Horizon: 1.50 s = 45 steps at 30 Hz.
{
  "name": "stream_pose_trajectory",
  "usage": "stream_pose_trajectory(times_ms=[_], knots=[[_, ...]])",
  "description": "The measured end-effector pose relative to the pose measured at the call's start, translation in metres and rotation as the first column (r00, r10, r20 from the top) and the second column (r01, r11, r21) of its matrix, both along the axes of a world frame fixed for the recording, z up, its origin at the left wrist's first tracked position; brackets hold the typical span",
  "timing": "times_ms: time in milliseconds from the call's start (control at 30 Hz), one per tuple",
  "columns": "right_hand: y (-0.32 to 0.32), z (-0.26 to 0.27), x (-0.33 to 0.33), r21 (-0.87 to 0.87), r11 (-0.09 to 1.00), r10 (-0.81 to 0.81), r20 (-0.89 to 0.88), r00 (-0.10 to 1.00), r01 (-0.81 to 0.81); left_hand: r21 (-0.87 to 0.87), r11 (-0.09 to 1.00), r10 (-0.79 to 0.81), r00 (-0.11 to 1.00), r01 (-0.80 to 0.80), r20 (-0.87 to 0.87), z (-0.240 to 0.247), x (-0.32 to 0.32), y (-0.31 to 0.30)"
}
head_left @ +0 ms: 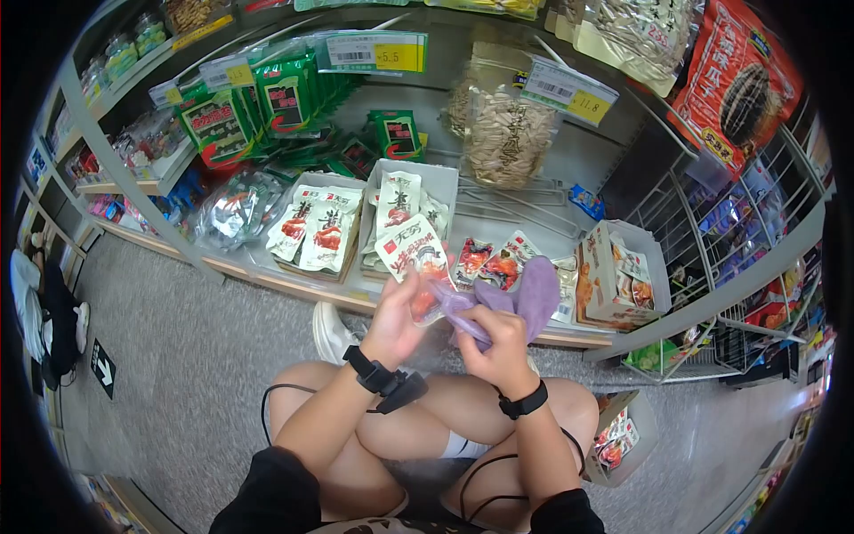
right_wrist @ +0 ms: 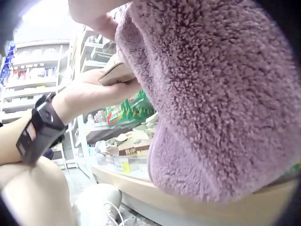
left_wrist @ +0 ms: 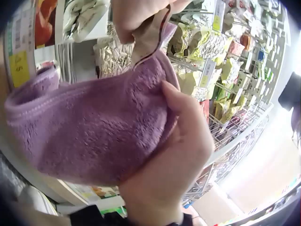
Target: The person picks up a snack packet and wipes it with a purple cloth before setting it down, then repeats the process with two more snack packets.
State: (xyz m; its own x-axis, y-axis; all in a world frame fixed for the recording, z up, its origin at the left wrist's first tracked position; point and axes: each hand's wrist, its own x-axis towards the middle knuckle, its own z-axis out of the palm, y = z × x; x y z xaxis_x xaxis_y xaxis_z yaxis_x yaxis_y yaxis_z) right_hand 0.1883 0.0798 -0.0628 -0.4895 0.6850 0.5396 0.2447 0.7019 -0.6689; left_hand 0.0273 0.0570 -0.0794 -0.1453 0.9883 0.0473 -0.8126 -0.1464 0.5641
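My left hand (head_left: 397, 313) holds a white snack packet (head_left: 407, 242) with dark lettering and a red food picture, in front of the shelf. A purple fluffy cloth (head_left: 537, 292) is gripped by my right hand (head_left: 500, 349), and its near part bunches against the packet's lower right side. In the left wrist view the cloth (left_wrist: 94, 127) spreads wide beside the packet, pinched under the right thumb. The right wrist view has the cloth (right_wrist: 221, 94) covering much of the packet, whose edge (right_wrist: 116, 73) shows over the left palm.
Open boxes of similar packets (head_left: 316, 222) stand on the low shelf, with loose packets (head_left: 498, 258) to their right. A carton of packets (head_left: 623, 276) sits near the wire rack (head_left: 703, 311). Another box (head_left: 618, 440) is on the floor beside the right knee. Price tags (head_left: 569, 92) jut out above.
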Motion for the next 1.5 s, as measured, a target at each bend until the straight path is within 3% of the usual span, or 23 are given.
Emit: stream_pose_trajectory(times_ms=[133, 200, 233, 333, 467, 567, 833, 1000, 1233, 1333, 1500], knots=[[0.005, 0.004, 0.012, -0.035, 0.996, -0.068, 0.197, 0.978, 0.077, 0.073, 0.996, 0.055, 0.99, -0.046, -0.129, 0.008, 0.0, 0.0], [0.006, -0.004, 0.009, -0.218, 0.976, 0.044, 0.161, 0.986, -0.008, 0.076, 0.997, 0.044, 0.987, -0.032, -0.153, 0.007, 0.003, -0.001], [0.006, -0.007, 0.007, -0.307, 0.95, 0.095, 0.136, 0.986, -0.049, 0.071, 0.997, 0.033, 0.983, -0.021, -0.182, 0.005, 0.006, -0.003], [-0.003, -0.011, -0.004, -0.669, 0.718, 0.045, -0.23, 0.972, -0.192, 0.084, 0.996, 0.022, 0.967, -0.001, -0.254, 0.01, 0.018, -0.006], [0.002, -0.007, -0.005, -0.665, 0.69, -0.11, -0.487, 0.867, -0.285, -0.043, 0.999, 0.005, 0.943, -0.02, -0.332, 0.002, 0.027, -0.01], [0.007, -0.017, -0.002, -0.585, 0.772, -0.159, -0.553, 0.818, -0.246, -0.095, 0.992, 0.041, 0.924, -0.083, -0.379, 0.0, 0.033, -0.009], [0.009, -0.015, 0.002, -0.599, 0.754, -0.167, -0.57, 0.804, -0.268, 0.012, 0.992, 0.118, 0.896, -0.125, -0.428, -0.009, 0.009, -0.001], [0.009, -0.021, 0.004, -0.587, 0.754, -0.133, -0.576, 0.807, -0.295, -0.13, 0.986, 0.056, 0.95, -0.1, -0.306, 0.007, 0.011, -0.004], [0.007, -0.019, 0.003, -0.611, 0.75, -0.127, -0.51, 0.851, -0.255, -0.17, 0.983, 0.035, 0.981, -0.068, -0.191, 0.01, 0.008, -0.002], [0.008, -0.007, 0.004, -0.68, 0.685, -0.104, -0.448, 0.888, -0.263, -0.109, 0.979, 0.113, 0.907, -0.17, -0.405, 0.004, 0.008, -0.002], [0.008, -0.016, 0.0, -0.635, 0.705, -0.015, -0.457, 0.889, -0.315, -0.118, 0.985, 0.082, 0.937, -0.129, -0.34, -0.002, 0.012, -0.002]])
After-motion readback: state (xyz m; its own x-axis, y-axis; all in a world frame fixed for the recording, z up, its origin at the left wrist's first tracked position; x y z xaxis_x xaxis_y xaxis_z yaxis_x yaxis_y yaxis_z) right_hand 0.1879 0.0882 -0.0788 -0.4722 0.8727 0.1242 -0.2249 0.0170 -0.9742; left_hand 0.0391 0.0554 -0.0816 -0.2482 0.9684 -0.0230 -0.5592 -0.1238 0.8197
